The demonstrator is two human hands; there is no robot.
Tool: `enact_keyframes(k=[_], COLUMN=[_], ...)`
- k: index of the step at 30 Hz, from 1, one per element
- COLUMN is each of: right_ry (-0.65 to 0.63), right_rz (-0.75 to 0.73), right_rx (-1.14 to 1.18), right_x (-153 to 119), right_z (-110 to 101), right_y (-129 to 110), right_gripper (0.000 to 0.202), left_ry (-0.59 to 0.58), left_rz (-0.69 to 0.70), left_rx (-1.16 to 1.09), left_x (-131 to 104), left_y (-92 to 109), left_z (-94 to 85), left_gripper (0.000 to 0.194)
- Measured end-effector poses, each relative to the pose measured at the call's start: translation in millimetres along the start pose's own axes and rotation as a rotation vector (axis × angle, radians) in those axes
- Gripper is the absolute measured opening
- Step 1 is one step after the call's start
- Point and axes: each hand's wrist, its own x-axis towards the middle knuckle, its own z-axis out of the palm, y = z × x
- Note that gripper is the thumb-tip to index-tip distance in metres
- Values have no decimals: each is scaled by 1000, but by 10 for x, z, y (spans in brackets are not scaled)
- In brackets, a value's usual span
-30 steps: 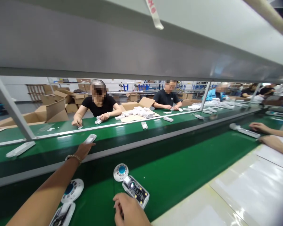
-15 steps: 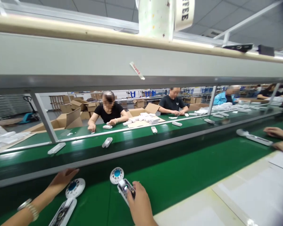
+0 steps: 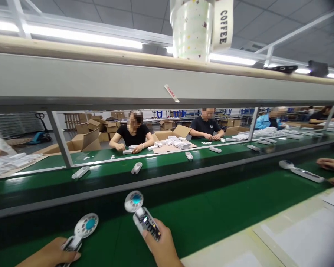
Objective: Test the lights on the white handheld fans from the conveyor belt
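My left hand [image 3: 54,253] is closed around the handle of a white handheld fan [image 3: 86,225] with a round slotted head and a blue centre. Part of that handle is hidden by the fingers. In my right hand [image 3: 163,243] is a second handheld fan [image 3: 134,201], its head tilted up to the left. The thumb presses on its open handle, where a circuit board [image 3: 150,224] with a small lit white light shows. Both fans are over the green conveyor belt [image 3: 208,207] in front of me.
White handle shells [image 3: 137,168] lie spaced out along the far belt, beyond a grey rail [image 3: 167,176]. To the right, another person's hands [image 3: 332,164] are near a further fan [image 3: 307,174]. Several co-workers sit opposite. A shelf beam [image 3: 114,79] crosses above; white sheets [image 3: 300,241] lie at right.
My left hand has come back from beside the left fan's head and taken hold of its handle. The right fan is raised a little towards upper left. The view has tilted upward.
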Motion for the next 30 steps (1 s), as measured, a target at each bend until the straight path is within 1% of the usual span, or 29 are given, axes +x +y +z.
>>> enact_keyframes(k=[1, 2, 3, 4, 5, 6, 8, 11, 13, 15, 17, 20, 22, 23, 27, 28, 30], right_ry=[-31, -56, -76, -91, -104, -110, -109, -139, -172, -185, -189, -209, -228, -233, -221, -214, -188], right_rz=[29, 68, 111, 152, 185, 208, 239, 314, 371, 389, 386, 392, 397, 397, 399, 404, 419], right_rx=[156, 290, 396, 469, 514, 534, 539, 553, 580, 599, 598, 576, 564, 561, 543, 540, 533], right_x=[12, 20, 22, 15, 0, -23, -82, -168, -207, -231, -242, -245, -244, -244, -243, -243, -240], right_z=[-15, -20, -16, -4, 13, 32, 68, 99, 104, 99, 88, 68, 59, 56, 53, 54, 59], right_y=[-10, -11, -4, 4, 8, 3, -35, -129, -173, -186, -175, -151, -139, -136, -138, -143, -157], right_gripper=[35, 38, 43, 49, 54, 58, 64, 67, 64, 58, 53, 50, 49, 49, 50, 49, 48], left_ry=[-42, -15, 34, 74, 75, 58, 13, -82, -139, -184, -225, -262, -226, -181, 104, 181, 345], left_rz=[28, 57, 41, -31, -63, -56, -57, -22, 20, 50, 77, 112, 119, 122, 161, 185, 246], left_rx=[2, -44, -133, -247, -372, -503, -714, -926, -984, -991, -975, -972, -979, -972, -854, -792, -601], left_x=[-72, -156, -249, -346, -444, -536, -696, -861, -933, -982, -1004, -982, -938, -911, -804, -788, -785], left_y=[73, 156, 245, 334, 417, 488, 582, 595, 551, 500, 458, 404, 368, 350, 289, 278, 266], left_z=[27, 64, 108, 159, 216, 276, 406, 629, 781, 905, 982, 1023, 1028, 1029, 1012, 1002, 982], left_gripper=[28, 25, 22, 26, 34, 38, 39, 35, 34, 35, 36, 36, 37, 38, 54, 55, 51])
